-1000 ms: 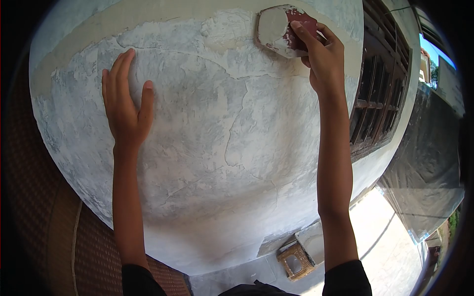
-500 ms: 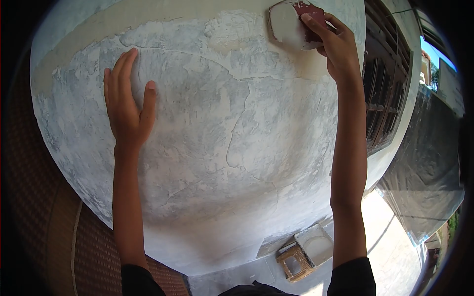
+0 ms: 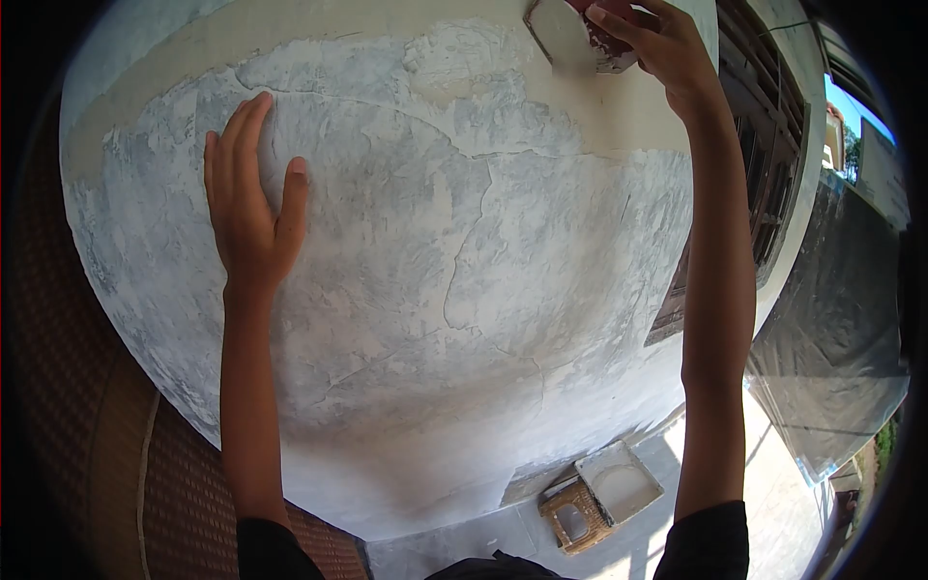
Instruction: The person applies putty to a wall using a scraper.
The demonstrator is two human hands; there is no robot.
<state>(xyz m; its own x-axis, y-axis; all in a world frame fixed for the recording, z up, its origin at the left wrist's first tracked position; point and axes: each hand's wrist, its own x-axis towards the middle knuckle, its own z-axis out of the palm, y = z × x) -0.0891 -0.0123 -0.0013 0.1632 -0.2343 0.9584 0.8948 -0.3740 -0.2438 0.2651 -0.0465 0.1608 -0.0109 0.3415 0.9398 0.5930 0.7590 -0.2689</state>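
My left hand is spread at the left of the pale plastered wall, its thumb apart from the fingers. Near the top edge of the view, my right hand grips a dark red putty scraper between thumb and fingers. Pale putty coats the scraper's broad left part, which lies close over the beige top band of the wall. Below that band, the wall is patchy grey and white, with thin cracks branching across its middle.
On the floor below stands a tray with whitish residue, beside a tan woven-looking stool. A dark wooden window is set into the wall at right. Dark sheeting hangs further right, and a brown woven surface lies at lower left.
My right hand and the scraper have moved up and slightly right along the wall, the forearm shifting right too. My left hand has stayed almost in place.
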